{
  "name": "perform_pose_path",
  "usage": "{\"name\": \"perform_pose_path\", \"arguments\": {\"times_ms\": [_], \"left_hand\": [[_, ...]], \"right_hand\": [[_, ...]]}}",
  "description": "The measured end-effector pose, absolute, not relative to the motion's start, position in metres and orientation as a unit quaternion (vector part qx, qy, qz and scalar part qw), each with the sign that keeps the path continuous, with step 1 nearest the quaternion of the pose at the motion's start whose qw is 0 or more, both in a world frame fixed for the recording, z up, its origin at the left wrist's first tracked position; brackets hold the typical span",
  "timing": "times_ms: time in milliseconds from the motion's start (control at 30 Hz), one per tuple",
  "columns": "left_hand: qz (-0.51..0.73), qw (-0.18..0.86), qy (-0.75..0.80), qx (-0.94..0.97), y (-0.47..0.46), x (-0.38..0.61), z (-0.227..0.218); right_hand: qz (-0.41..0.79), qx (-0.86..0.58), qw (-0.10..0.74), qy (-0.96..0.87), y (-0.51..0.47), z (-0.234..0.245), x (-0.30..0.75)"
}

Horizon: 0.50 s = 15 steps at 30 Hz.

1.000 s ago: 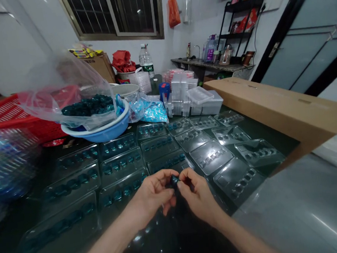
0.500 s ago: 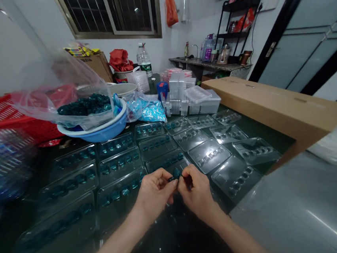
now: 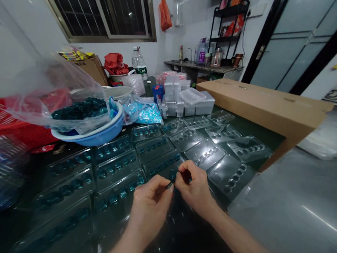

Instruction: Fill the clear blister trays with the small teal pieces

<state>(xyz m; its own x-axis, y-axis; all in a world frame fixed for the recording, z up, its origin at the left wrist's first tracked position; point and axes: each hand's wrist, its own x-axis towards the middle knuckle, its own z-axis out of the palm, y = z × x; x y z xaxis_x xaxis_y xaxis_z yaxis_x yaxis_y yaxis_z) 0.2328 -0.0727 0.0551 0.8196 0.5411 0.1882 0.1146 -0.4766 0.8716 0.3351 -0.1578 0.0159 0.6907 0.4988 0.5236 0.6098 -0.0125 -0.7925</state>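
Observation:
A small dark teal piece [image 3: 172,176], too small to identify, is pinched between my two hands. My left hand [image 3: 152,201] grips its near left end between thumb and fingertips. On the other side, my right hand [image 3: 194,185] closes its thumb and index finger on it. Both hands hover over clear plastic trays lying in rows. In a tray [image 3: 163,163] just beyond my fingers, teal pieces sit in a line of hollows. To the right, the hollows of another clear tray [image 3: 232,176] look colourless.
A blue basin [image 3: 103,134] at the left carries an open plastic bag with many teal pieces [image 3: 80,109]. Behind the trays are a blue shiny packet [image 3: 149,114] and stacked clear boxes [image 3: 174,96]. A long cardboard box [image 3: 261,101] borders the right side.
My left hand has moved slightly left and down, widening the gap between my hands. The teal piece now looks more drawn out between them. The whole view has shifted a little.

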Motion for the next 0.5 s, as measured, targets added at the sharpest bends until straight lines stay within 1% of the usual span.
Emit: {"name": "perform_pose_path", "arguments": {"times_ms": [67,200,400,467,500], "left_hand": [[0.21,0.479,0.205,0.828,-0.072,0.231,0.058],[0.151,0.536,0.227,0.799,-0.07,0.229,0.061],[0.152,0.553,0.223,0.788,-0.067,0.229,0.06],[0.145,0.587,0.24,0.76,-0.065,0.23,0.06],[0.142,0.603,0.246,0.746,-0.063,0.231,0.061]], "right_hand": [[-0.039,-0.709,0.586,-0.391,-0.158,0.02,0.335],[-0.032,-0.71,0.586,-0.39,-0.159,0.024,0.336],[-0.03,-0.706,0.595,-0.382,-0.157,0.024,0.338],[0.002,-0.699,0.611,-0.371,-0.158,0.027,0.34],[0.036,-0.691,0.619,-0.371,-0.16,0.03,0.342]]}}
